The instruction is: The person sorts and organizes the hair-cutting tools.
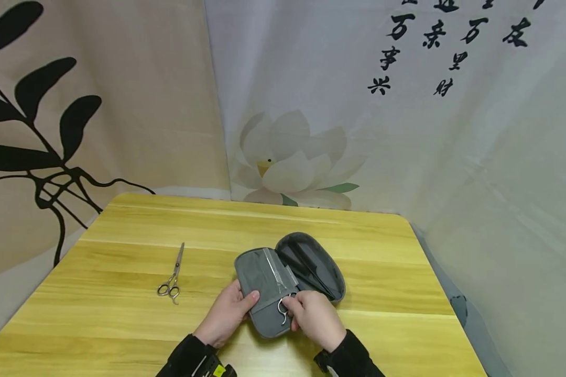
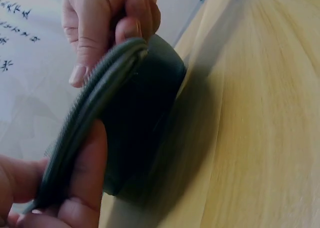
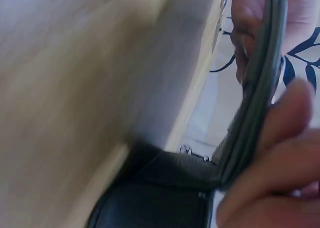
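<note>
One metal looped handle (image 1: 284,318), over the left panel of the open grey case (image 1: 257,272), just left of the right hand (image 1: 317,318), the nearer, whose fingers pinch it. Remainder hidden; long axis undetermined. Left hand (image 1: 227,313): fingers gripping the case's left edge.

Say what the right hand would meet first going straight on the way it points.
Past the scissors handle it pinches, the right hand would probably meet the grey case's pocketed flap; depth there is unclear.
</note>
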### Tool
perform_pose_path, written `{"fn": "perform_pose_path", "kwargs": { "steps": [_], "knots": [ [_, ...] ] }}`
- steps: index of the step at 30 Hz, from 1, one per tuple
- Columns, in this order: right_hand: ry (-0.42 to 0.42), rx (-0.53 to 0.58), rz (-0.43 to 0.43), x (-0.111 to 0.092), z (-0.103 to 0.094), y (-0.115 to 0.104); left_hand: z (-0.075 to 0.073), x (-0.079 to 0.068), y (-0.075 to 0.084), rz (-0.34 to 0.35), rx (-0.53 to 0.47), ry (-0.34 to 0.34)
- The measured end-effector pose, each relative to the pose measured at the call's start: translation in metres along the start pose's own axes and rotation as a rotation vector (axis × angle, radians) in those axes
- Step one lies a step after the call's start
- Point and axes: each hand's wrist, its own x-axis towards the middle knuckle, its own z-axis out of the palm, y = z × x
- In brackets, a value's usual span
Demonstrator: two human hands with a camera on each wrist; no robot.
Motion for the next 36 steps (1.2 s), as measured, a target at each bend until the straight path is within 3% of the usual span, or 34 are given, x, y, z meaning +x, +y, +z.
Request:
{"fn": "perform_pose_path", "kwargs": {
  "steps": [4,9,12,17,21,25,27,30,34,36],
  "knots": [
    [0.063,-0.089,-0.036,0.001,-0.001,0.0,0.0,-0.001,-0.002,-0.026,0.026,0.076],
    [0.198,-0.125,0.023,-0.006,-0.006,0.004,0.002,0.002,-0.004,-0.031,0.025,0.121],
    [0.151,-0.09,0.086,-0.015,-0.009,0.009,0.001,0.002,-0.003,-0.024,0.008,0.125],
    [-0.02,0.184,0.154,-0.016,-0.005,0.018,-0.001,0.002,-0.001,-0.014,-0.001,0.117],
    [-0.035,0.453,0.218,-0.009,0.005,0.024,-0.002,0.0,0.001,-0.022,0.001,0.108],
    [-0.022,0.6,0.252,-0.008,0.01,0.026,-0.004,-0.002,0.005,-0.033,0.059,0.103],
    [-0.015,0.611,0.255,-0.007,0.01,0.026,-0.007,-0.004,0.01,-0.044,0.17,0.116],
    [-0.006,0.613,0.254,-0.007,0.01,0.027,-0.017,-0.01,0.022,-0.02,0.516,0.212],
    [0.0,0.609,0.251,-0.007,0.01,0.029,-0.044,-0.016,0.033,0.077,1.061,0.466],
    [0.002,0.605,0.251,-0.008,0.009,0.029,-0.064,-0.018,0.037,0.111,1.224,0.573]
  ]
}}
